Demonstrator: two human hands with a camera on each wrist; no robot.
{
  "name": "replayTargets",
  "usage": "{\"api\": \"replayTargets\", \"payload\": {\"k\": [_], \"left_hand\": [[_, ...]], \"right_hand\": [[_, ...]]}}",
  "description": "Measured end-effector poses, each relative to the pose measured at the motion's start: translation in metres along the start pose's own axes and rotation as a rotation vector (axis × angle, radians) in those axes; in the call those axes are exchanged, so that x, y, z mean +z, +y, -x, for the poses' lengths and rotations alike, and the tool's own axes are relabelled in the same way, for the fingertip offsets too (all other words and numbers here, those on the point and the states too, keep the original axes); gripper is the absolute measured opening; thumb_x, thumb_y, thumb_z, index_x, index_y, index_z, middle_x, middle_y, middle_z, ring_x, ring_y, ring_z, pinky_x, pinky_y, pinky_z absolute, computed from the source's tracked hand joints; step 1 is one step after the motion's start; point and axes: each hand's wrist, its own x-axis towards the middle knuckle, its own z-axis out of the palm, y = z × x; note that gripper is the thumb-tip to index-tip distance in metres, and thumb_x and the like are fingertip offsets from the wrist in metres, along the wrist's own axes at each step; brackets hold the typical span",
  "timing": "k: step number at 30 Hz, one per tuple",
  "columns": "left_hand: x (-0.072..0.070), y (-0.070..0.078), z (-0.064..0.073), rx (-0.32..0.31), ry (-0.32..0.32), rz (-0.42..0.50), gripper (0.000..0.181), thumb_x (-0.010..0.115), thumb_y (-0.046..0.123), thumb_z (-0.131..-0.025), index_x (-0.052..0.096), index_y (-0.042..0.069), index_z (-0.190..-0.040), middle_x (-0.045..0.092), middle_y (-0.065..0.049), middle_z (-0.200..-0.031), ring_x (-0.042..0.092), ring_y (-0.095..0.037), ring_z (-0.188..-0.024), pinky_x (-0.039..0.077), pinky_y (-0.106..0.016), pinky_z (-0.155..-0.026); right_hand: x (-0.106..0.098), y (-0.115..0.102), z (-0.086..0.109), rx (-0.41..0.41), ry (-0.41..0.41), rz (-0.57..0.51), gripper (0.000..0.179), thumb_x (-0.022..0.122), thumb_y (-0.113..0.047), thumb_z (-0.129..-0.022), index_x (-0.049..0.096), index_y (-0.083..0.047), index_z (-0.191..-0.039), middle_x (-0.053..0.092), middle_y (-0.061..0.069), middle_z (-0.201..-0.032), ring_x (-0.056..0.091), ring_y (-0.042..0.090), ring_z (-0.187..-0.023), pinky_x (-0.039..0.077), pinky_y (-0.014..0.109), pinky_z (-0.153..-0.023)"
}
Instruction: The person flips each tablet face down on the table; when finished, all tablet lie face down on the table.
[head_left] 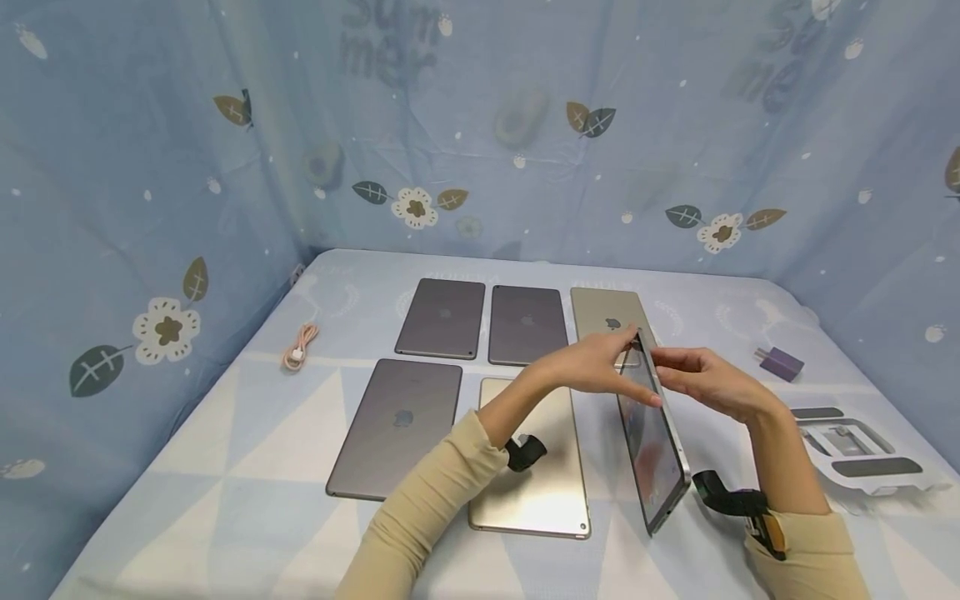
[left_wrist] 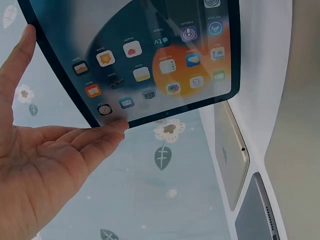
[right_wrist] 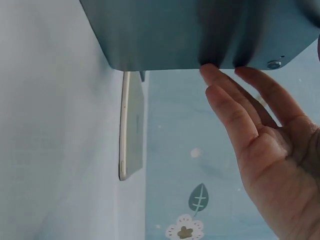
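Note:
A tablet (head_left: pixel 651 450) with a lit home screen stands on its long edge, slightly tilted, its screen toward the left. My left hand (head_left: pixel 592 364) holds its upper far corner, the thumb on the top edge and the fingers along the short edge. In the left wrist view app icons fill the screen (left_wrist: pixel 145 65). On the back side, my right hand (head_left: pixel 708 383) touches the tablet near the same corner with extended fingers. The right wrist view shows those fingertips (right_wrist: pixel 212 72) at the edge of the dark back, near the camera lens (right_wrist: pixel 274 64). The right thumb is mostly hidden.
Face-down tablets lie left: two dark ones (head_left: pixel 442 317) (head_left: pixel 527 323), a gold one (head_left: pixel 603 307) behind, a grey one (head_left: pixel 397 425) and another gold one (head_left: pixel 528 492) in front. A pink cable (head_left: pixel 300 346) lies far left. Right are a purple charger (head_left: pixel 780 364) and white stand (head_left: pixel 862 446).

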Motion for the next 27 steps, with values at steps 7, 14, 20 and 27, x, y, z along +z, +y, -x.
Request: {"api": "replayTargets", "payload": {"k": [7, 14, 20, 27], "left_hand": [[-0.009, -0.006, 0.007, 0.01, -0.001, 0.046, 0.109, 0.078, 0.045, -0.077, 0.012, 0.008, -0.155, 0.03, -0.005, -0.157, 0.032, -0.013, -0.143, 0.034, -0.024, -0.112], [-0.017, -0.011, 0.015, 0.004, -0.005, 0.065, 0.108, 0.082, 0.039, -0.075, 0.016, 0.004, -0.154, 0.028, -0.008, -0.158, 0.035, -0.016, -0.142, 0.034, -0.023, -0.112], [-0.021, -0.016, 0.02, -0.017, -0.011, 0.035, 0.108, 0.083, 0.038, -0.073, 0.02, 0.004, -0.153, 0.032, -0.008, -0.156, 0.037, -0.017, -0.141, 0.035, -0.023, -0.112], [-0.026, -0.023, 0.029, -0.033, -0.014, -0.029, 0.104, 0.083, 0.04, -0.072, 0.027, 0.004, -0.151, 0.037, -0.008, -0.153, 0.04, -0.019, -0.139, 0.037, -0.026, -0.111]], "right_hand": [[0.006, 0.002, -0.006, 0.116, 0.001, 0.206, 0.056, 0.047, -0.019, -0.102, 0.03, 0.018, -0.141, 0.036, 0.036, -0.144, 0.048, 0.018, -0.129, 0.042, 0.041, -0.106], [0.013, 0.01, -0.013, 0.192, -0.039, 0.27, 0.06, 0.05, -0.024, -0.1, 0.033, 0.015, -0.142, 0.037, 0.034, -0.145, 0.032, 0.051, -0.136, 0.029, 0.065, -0.107], [0.016, 0.017, -0.015, 0.218, -0.044, 0.292, 0.063, 0.056, -0.026, -0.098, 0.034, 0.011, -0.143, 0.036, 0.031, -0.147, 0.035, 0.048, -0.136, 0.035, 0.058, -0.108], [0.019, 0.018, -0.019, 0.19, -0.1, 0.269, 0.062, 0.058, -0.02, -0.096, 0.033, 0.009, -0.145, 0.033, 0.029, -0.149, 0.034, 0.047, -0.136, 0.042, 0.039, -0.106]]}}
